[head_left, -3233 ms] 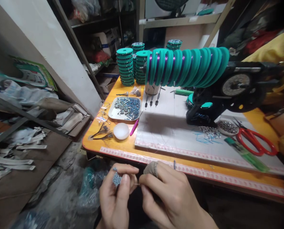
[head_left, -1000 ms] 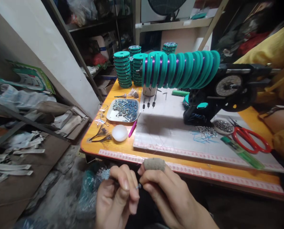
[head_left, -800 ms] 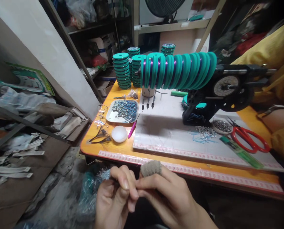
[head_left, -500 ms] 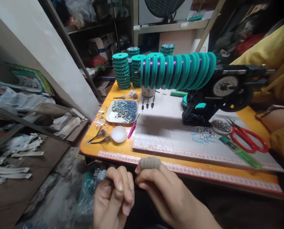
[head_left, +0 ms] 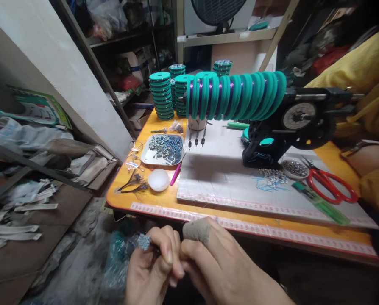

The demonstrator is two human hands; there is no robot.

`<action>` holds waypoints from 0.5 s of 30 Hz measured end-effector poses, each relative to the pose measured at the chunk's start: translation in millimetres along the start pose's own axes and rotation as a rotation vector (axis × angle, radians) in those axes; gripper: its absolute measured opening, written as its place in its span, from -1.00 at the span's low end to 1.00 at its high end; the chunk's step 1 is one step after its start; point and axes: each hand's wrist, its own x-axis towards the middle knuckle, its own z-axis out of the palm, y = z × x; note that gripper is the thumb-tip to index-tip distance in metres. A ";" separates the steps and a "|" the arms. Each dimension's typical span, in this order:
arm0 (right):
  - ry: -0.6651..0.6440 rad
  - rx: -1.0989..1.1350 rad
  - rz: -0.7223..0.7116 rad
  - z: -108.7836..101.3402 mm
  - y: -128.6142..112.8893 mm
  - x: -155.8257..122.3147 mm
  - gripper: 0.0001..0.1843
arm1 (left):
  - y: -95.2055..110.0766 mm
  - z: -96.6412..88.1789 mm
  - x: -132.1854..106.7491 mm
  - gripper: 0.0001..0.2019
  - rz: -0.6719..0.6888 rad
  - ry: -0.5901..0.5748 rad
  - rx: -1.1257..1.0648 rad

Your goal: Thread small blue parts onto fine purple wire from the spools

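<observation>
My left hand is closed in front of the table edge. A bundle of thin pieces with light-blue ends sticks out of it behind the index finger. My right hand meets its fingertips, also closed in a pinch, with a grey-green wrap on one finger. Whatever lies between the fingertips is hidden. Beyond the hands, a row of green spools with purple thread sits on the shaft of a black winding device.
On the table are a tray of small metal parts, a white dome, a magenta pen-like tool, red-handled scissors, a green box cutter and spool stacks. A person's yellow sleeve is at the right.
My hands have come together, fingertips now touching. The left hand has shifted slightly right and lower, and the light-blue bundle has moved with it, showing more clearly.
</observation>
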 end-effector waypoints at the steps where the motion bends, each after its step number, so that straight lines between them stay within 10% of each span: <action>1: 0.027 -0.025 -0.018 1.3 2.1 0.0 -0.77 | 1.8 0.0 -0.7 -0.86 -0.007 -0.023 -0.029; 8: 0.156 -0.151 -0.166 -8.3 20.4 9.8 -0.71 | 9.6 -5.4 2.1 -0.91 -0.187 -0.112 -0.254; 15: 0.080 -0.197 -0.458 -23.8 29.8 10.0 -0.80 | -11.2 -31.1 -9.1 -0.70 -0.590 -0.150 0.016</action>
